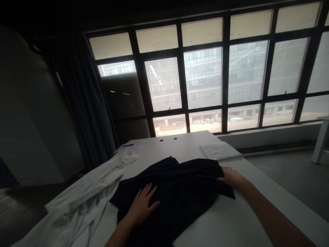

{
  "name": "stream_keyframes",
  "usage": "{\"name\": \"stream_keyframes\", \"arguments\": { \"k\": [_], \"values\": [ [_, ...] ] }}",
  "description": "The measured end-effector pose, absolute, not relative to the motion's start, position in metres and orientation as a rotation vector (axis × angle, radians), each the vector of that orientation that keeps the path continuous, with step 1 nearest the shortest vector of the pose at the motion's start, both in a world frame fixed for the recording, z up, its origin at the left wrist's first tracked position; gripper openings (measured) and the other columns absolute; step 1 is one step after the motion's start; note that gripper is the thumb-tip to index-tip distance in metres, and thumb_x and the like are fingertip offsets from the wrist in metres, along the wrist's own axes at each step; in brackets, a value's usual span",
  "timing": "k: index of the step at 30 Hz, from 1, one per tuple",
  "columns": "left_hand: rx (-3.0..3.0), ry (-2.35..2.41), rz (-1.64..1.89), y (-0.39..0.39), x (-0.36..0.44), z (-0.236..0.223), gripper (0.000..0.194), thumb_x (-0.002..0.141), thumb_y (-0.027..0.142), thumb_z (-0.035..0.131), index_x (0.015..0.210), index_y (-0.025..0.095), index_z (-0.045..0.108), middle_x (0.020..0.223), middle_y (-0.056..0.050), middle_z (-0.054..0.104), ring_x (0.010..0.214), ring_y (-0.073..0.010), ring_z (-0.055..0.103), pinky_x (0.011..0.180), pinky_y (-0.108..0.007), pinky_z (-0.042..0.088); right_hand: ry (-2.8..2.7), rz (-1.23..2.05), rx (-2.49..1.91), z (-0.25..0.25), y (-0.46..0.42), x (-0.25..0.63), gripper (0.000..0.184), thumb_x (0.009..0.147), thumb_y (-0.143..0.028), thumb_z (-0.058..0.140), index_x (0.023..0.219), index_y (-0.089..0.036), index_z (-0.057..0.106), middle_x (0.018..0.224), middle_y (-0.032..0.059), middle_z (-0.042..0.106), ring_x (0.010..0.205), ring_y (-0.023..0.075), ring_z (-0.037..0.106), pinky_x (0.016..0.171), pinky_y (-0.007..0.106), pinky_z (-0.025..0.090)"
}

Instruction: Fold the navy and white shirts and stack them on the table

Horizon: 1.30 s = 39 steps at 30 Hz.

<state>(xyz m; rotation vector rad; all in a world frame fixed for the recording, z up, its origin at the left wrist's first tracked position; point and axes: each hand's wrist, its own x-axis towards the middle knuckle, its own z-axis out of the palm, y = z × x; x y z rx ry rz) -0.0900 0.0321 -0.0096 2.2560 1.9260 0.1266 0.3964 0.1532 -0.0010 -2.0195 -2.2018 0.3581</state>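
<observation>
A dark T-shirt [174,192] lies spread and somewhat rumpled on the white table [244,219], its lower end running out of the bottom of the view. My left hand [143,206] rests flat on the left part of the cloth, fingers stretched out and thumb apart. At the shirt's right shoulder, my right hand [230,176] is closed on the fabric, with the thumb on the near side and the fingers on the far side. The right sleeve hangs free just below that hand.
A crumpled white cloth [84,195] lies along the table's left edge. Near the right edge is a folded white cloth [219,151]. A blue pen [128,145] lies on paper at the far left corner. Windows and a dark curtain [84,96] stand behind.
</observation>
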Motion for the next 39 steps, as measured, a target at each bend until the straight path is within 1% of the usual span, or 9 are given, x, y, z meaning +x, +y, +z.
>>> {"name": "stream_keyframes", "arguments": {
  "k": [5, 11, 18, 21, 24, 27, 30, 34, 39],
  "values": [
    [2.228, 1.929, 0.051, 0.034, -0.100, -0.013, 0.087, 0.089, 0.080, 0.039, 0.159, 0.030, 0.025, 0.168, -0.006, 0.009, 0.154, -0.0290, 0.007, 0.124, -0.052, 0.007, -2.319, 0.438, -2.067, -0.008, 0.147, 0.386, 0.078, 0.067, -0.044, 0.079, 0.138, -0.022, 0.056, 0.140, 0.0184, 0.052, 0.125, 0.0419, 0.053, 0.098, 0.048, 0.045],
    [2.101, 1.895, -0.060, 0.025, -0.105, 0.011, 0.100, 0.078, 0.071, 0.063, 0.159, 0.027, 0.025, 0.168, -0.009, 0.010, 0.154, -0.0316, 0.010, 0.123, -0.055, 0.011, -2.347, 0.465, -2.100, -0.003, 0.145, 0.391, 0.106, 0.051, -0.045, 0.088, 0.146, -0.024, 0.047, 0.150, 0.0187, 0.042, 0.126, 0.0445, 0.051, 0.097, 0.049, 0.046],
    [2.029, 2.008, -0.221, 0.003, -0.079, 0.037, 0.111, 0.057, 0.050, 0.081, 0.155, 0.020, 0.037, 0.163, -0.016, 0.029, 0.148, -0.0417, 0.027, 0.114, -0.063, 0.029, -2.276, 0.257, -2.055, 0.017, 0.136, 0.369, 0.060, 0.080, -0.044, 0.068, 0.131, -0.014, 0.055, 0.137, 0.0239, 0.050, 0.125, 0.0424, 0.052, 0.094, 0.050, 0.044],
    [2.044, 2.027, -0.303, -0.004, -0.067, 0.035, 0.124, 0.046, 0.046, 0.087, 0.156, 0.018, 0.036, 0.162, -0.020, 0.029, 0.146, -0.0478, 0.026, 0.112, -0.065, 0.031, -2.424, 0.327, -1.881, 0.022, 0.120, 0.342, 0.057, 0.072, -0.051, 0.076, 0.118, -0.019, 0.063, 0.127, 0.0157, 0.060, 0.119, 0.0359, 0.056, 0.092, 0.041, 0.047],
    [2.076, 2.019, -0.340, -0.009, -0.060, 0.034, 0.125, 0.039, 0.048, 0.089, 0.152, 0.018, 0.043, 0.159, -0.022, 0.034, 0.143, -0.0513, 0.030, 0.108, -0.064, 0.037, -2.609, 0.474, -1.779, 0.024, 0.099, 0.317, 0.071, 0.052, -0.054, 0.087, 0.111, -0.018, 0.067, 0.118, 0.0147, 0.065, 0.111, 0.0366, 0.062, 0.087, 0.040, 0.051],
    [2.102, 2.056, -0.278, -0.008, -0.058, 0.037, 0.099, 0.057, 0.062, 0.079, 0.143, 0.017, 0.054, 0.150, -0.022, 0.048, 0.134, -0.0492, 0.044, 0.102, -0.062, 0.042, -2.726, 0.579, -1.673, 0.033, 0.080, 0.301, 0.078, 0.046, -0.055, 0.089, 0.110, -0.017, 0.068, 0.116, 0.0151, 0.067, 0.104, 0.0377, 0.065, 0.085, 0.042, 0.052],
    [2.201, 2.098, -0.135, 0.001, -0.064, 0.036, 0.078, 0.082, 0.066, 0.058, 0.140, 0.014, 0.056, 0.142, -0.021, 0.055, 0.128, -0.0429, 0.051, 0.103, -0.058, 0.041, -2.785, 0.807, -1.573, 0.049, 0.064, 0.293, 0.068, 0.052, -0.062, 0.083, 0.104, -0.020, 0.069, 0.097, 0.0085, 0.072, 0.084, 0.0329, 0.070, 0.071, 0.039, 0.054],
    [2.252, 1.999, -0.055, 0.018, -0.082, 0.018, 0.086, 0.087, 0.070, 0.051, 0.153, 0.017, 0.040, 0.163, -0.016, 0.030, 0.149, -0.0365, 0.027, 0.120, -0.054, 0.022, -2.763, 1.313, -1.567, 0.065, 0.053, 0.290, 0.055, 0.072, -0.066, 0.068, 0.103, -0.021, 0.068, 0.076, 0.0040, 0.070, 0.063, 0.0265, 0.069, 0.055, 0.034, 0.051],
    [2.216, 1.925, -0.008, 0.030, -0.102, -0.010, 0.093, 0.086, 0.081, 0.042, 0.159, 0.026, 0.027, 0.168, -0.008, 0.011, 0.154, -0.0333, 0.006, 0.122, -0.061, 0.005, -2.554, 0.512, -1.432, 0.046, 0.067, 0.284, 0.043, 0.083, -0.055, 0.061, 0.109, -0.022, 0.068, 0.109, 0.0109, 0.071, 0.100, 0.0300, 0.066, 0.086, 0.040, 0.049]
  ]
}}
